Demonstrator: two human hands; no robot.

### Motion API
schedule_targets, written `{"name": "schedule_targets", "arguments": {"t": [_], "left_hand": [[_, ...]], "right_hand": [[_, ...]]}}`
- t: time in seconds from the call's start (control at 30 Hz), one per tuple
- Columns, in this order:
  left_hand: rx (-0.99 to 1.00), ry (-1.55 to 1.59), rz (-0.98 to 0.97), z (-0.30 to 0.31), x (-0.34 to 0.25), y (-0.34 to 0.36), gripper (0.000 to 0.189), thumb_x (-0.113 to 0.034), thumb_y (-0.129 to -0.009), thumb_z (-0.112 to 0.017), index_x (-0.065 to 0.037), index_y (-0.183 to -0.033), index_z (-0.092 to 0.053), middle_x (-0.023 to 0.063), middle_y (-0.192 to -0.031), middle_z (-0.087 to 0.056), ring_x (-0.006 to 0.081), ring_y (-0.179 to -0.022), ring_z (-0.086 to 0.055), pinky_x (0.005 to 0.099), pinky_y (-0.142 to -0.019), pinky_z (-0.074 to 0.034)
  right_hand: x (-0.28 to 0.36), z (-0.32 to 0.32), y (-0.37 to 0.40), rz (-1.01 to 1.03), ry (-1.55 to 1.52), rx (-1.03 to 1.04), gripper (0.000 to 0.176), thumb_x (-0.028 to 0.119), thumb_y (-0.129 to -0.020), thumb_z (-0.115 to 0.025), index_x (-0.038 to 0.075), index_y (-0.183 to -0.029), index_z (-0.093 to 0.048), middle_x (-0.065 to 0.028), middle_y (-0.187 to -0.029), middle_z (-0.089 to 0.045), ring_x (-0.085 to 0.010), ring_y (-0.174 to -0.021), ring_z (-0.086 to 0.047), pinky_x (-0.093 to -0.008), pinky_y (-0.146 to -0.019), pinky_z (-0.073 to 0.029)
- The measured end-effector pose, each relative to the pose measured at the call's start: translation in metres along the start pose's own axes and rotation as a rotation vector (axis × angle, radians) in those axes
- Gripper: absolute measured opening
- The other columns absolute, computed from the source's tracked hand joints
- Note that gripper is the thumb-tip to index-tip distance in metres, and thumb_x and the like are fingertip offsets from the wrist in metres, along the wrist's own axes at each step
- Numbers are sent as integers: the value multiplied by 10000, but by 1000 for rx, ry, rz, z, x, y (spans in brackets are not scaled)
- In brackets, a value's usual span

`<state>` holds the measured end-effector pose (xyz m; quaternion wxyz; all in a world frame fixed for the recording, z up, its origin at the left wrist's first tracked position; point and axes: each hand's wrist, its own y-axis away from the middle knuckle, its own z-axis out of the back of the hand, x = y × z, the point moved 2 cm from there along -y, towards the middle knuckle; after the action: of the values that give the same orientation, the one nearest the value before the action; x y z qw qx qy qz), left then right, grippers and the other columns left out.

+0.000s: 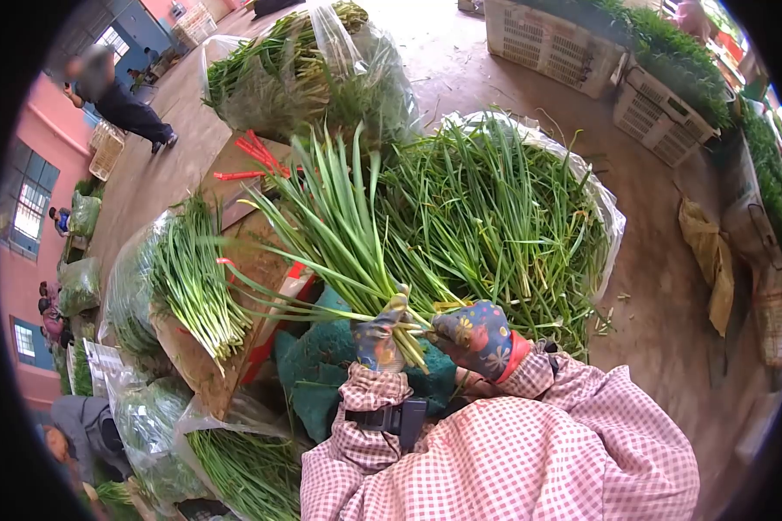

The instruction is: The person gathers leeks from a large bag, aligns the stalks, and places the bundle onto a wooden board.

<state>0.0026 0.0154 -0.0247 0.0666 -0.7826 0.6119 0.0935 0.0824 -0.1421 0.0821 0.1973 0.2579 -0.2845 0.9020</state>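
left hand, in a floral glove, has a closed grip around the stems of a green onion bunch; thumb up, leaves fan up and left, stem ends poke out below the fist. right hand, same kind of glove with a red cuff, is just beside it, grip folded nearly shut on the lower stems; fingertips partly hidden, exact contact hard to tell. green onion bunch is held tilted in front of the person, above teal cloth. a few long leaves stick out left over the edge of the brown surface. on the surface: a sorted pile of green onions, white ends toward the person, and red strips at the far end. right of the held bunch, a big loose heap of greens in an open clear plastic bag. beyond, a bulky plastic-wrapped bundle of greens. white crates with greens at far right, on the concrete floor. another person stands far left.
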Motion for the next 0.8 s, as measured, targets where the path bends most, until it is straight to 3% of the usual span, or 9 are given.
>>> {"name": "schedule_targets", "arguments": {"t": [0.27, 0.4, 0.47, 0.5, 0.53, 0.6, 0.63, 0.7, 0.8], "left_hand": [[113, 113, 80, -29, -6, -10, 589, -303, -855, -370, -34, -1299, -92, 266, -1102, -436, 351, -853, -553, 463, -668, -504], [-103, -110, 43, 25, -6, -12, 488, -299, -881, -348, 25, -1223, -221, 232, -1009, -481, 204, -616, -550, 335, -547, -528], [189, 705, 468, 12, -12, -27, 548, -342, -885, -295, -57, -1311, -102, 305, -1171, -332, 321, -859, -553, 362, -639, -506], [191, -97, 98, -18, -16, -18, 587, -272, -865, -402, -48, -1310, -93, 292, -1105, -391, 304, -818, -566, 342, -591, -517], [190, -98, 99, -18, -23, -34, 587, -272, -865, -402, -48, -1310, -93, 292, -1105, -391, 304, -818, -566, 342, -591, -517], [172, 669, 1274, -19, -29, -46, 658, -122, -819, -490, -47, -1310, -58, 254, -1059, -440, 299, -790, -571, 370, -591, -524], [171, 669, 1276, -18, -26, -37, 658, -122, -819, -490, -47, -1310, -58, 254, -1059, -440, 299, -790, -571, 370, -591, -524], [340, -561, 101, -14, -25, -23, 557, -49, -833, -431, -75, -1304, -136, 237, -950, -502, 228, -630, -575, 310, -484, -516], [7, -51, -94, -76, -7, -16, 665, 24, -760, -511, -89, -1304, -147, 203, -946, -517, 234, -643, -583, 341, -515, -528]], "right_hand": [[-9, -24, 14, -725, -1414, 110, 163, 151, -783, -573, -7, -819, -563, -65, -684, -600, -143, -617, -595, -252, -536, -492], [-9, -23, 18, -731, -1596, 70, 209, 193, -779, -573, -11, -823, -562, -75, -724, -608, -146, -629, -597, -246, -566, -490], [-14, -21, 19, -797, -1561, 160, 226, 208, -777, -573, -10, -836, -565, -74, -744, -609, -142, -630, -593, -235, -576, -484], [-15, -21, 20, -856, -1523, 258, 243, 223, -776, -572, -9, -849, -567, -72, -765, -610, -138, -630, -589, -225, -585, -477], [-15, -20, 21, -856, -1523, 258, 243, 223, -776, -572, -9, -849, -567, -72, -765, -610, -138, -630, -589, -225, -585, -477], [-13, -20, 24, -865, -1542, 262, 270, 232, -773, -570, -12, -888, -566, -75, -829, -600, -130, -646, -578, -220, -582, -472], [-12, -18, 24, -869, -1553, 262, 285, 236, -771, -568, -13, -908, -565, -77, -862, -594, -125, -655, -572, -217, -581, -470], [-13, -11, 26, -927, -1390, 181, 273, 236, -773, -566, -7, -898, -569, -72, -847, -594, -115, -660, -570, -219, -567, -472], [-38, -3, 48, -985, -1368, 87, 202, 209, -786, -553, 15, -823, -594, -28, -706, -586, -80, -628, -551, -206, -514, -452]]}}
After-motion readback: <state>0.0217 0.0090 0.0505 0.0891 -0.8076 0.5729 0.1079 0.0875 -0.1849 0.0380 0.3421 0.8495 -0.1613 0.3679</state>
